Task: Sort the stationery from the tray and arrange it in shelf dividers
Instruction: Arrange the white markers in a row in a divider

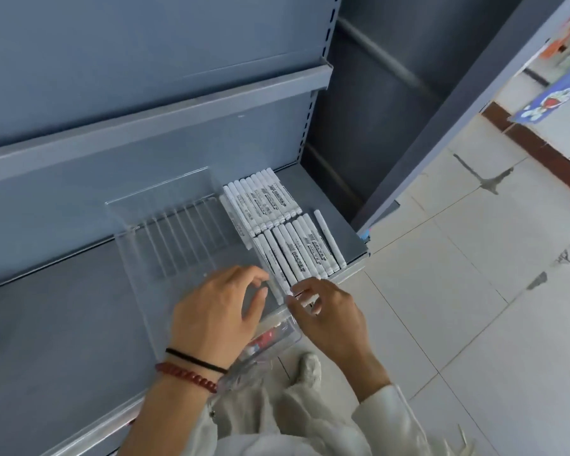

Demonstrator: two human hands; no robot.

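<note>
Progress partial: white plastic markers point(293, 255) fill two rows on the grey metal shelf point(63, 307); your right hand point(329, 317) pinches one marker, left hand point(218, 311) hovers, fingers spread; clear plastic tray point(287, 337) holds leftovers.

Tray point(290, 343) contents blurred; marker point(307, 299) end hidden in right hand point(329, 320).

Soft, even light; brightest on floor tiles point(458, 307) at rt, grey shelf point(63, 324) dimmer. Faint glare on clear divider point(165, 232). Wide-angle bend at edges; top-rt corner blurred; marker point(298, 255) print unreadable.
</note>
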